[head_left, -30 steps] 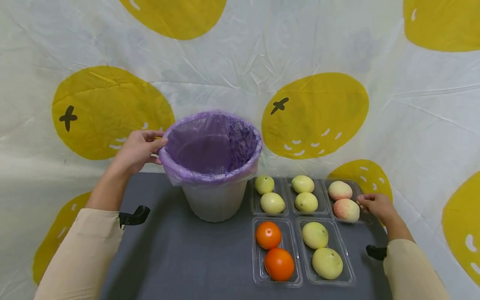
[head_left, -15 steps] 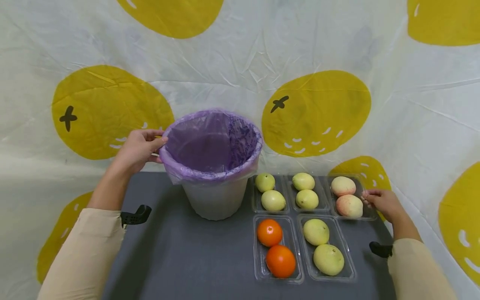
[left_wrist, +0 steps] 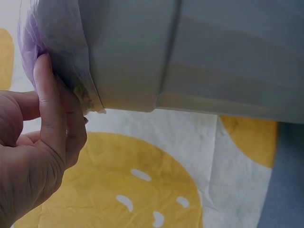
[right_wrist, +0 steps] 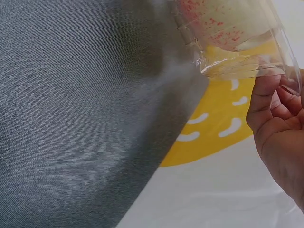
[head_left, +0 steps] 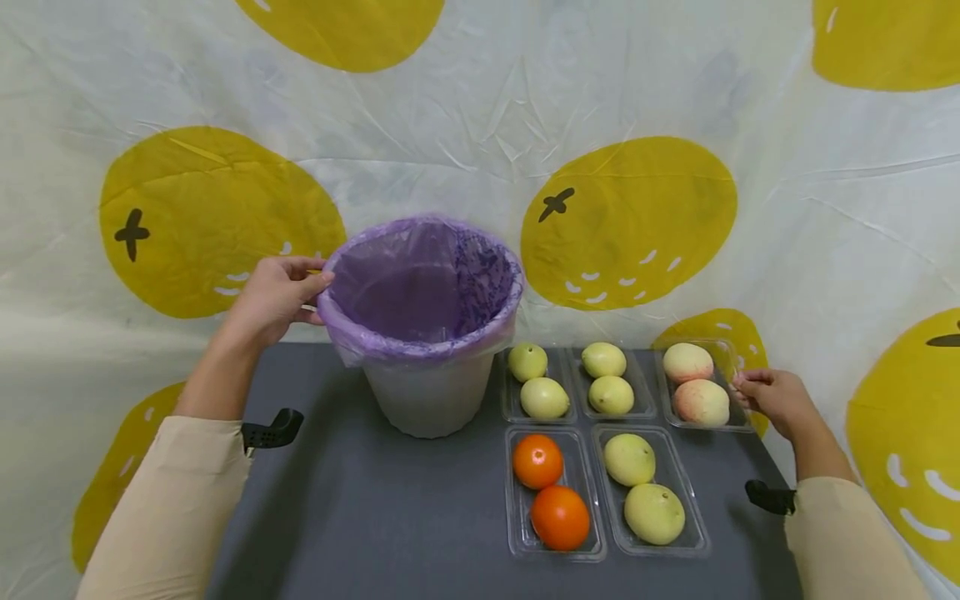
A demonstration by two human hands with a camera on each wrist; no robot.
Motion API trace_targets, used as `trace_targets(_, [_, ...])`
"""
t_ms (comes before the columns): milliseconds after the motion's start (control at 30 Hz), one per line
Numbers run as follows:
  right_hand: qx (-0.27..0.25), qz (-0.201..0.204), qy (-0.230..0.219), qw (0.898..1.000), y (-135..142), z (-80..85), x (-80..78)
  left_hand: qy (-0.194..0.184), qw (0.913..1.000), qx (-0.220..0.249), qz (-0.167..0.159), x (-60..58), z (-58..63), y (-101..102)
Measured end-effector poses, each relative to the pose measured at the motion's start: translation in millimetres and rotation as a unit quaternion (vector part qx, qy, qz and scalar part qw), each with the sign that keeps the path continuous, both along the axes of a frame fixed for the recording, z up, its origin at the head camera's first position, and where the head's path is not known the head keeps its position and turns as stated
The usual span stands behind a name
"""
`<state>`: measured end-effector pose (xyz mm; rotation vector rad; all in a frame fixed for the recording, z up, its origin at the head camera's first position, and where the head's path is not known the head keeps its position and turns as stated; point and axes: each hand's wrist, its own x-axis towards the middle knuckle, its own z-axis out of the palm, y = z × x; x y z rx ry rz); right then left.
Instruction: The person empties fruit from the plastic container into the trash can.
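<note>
A pale trash bin (head_left: pixel 427 404) stands on the dark table, lined with a purple plastic bag (head_left: pixel 393 308) folded over its rim. At the bin's left side, my left hand (head_left: pixel 270 302) holds the bagged rim, thumb on top and fingers beneath. The left wrist view shows its fingers against the bag (left_wrist: pixel 31 52) under the rim. At the far right, my right hand (head_left: pixel 783 402) pinches the right edge of a clear plastic tray (head_left: pixel 723 362) bearing two peaches (head_left: pixel 701 403). In the right wrist view, the tray's corner (right_wrist: pixel 242 69) extends past the table edge.
Two trays of yellow-green fruit (head_left: pixel 610 395) stand left of the peach tray. Nearer are a tray of two orange-red fruits (head_left: pixel 559 517) and a tray of two larger pale-green fruits (head_left: pixel 654 513). A fruit-print cloth (head_left: pixel 450 133) hangs behind the table (head_left: pixel 360 517).
My right hand has moved right with the peach tray, widening the gap to the neighbouring tray. My left hand stays at the bin's rim.
</note>
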<state>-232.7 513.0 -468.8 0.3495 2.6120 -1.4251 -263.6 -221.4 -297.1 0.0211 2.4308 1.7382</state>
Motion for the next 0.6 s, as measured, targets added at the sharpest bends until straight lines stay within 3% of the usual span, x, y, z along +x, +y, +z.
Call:
trace_targets(333, [-0.021,0.009,0.028,0.999,-19.4,25.7,2.0,0.007,0.9999,0.004,0.009,0.8,-3.5,-0.2])
trace_targets(600, [-0.01,0.011,0.023,1.0,-38.7,44.1,8.0,0.012,0.9999,0.004,0.007,0.6,-3.5,1.8])
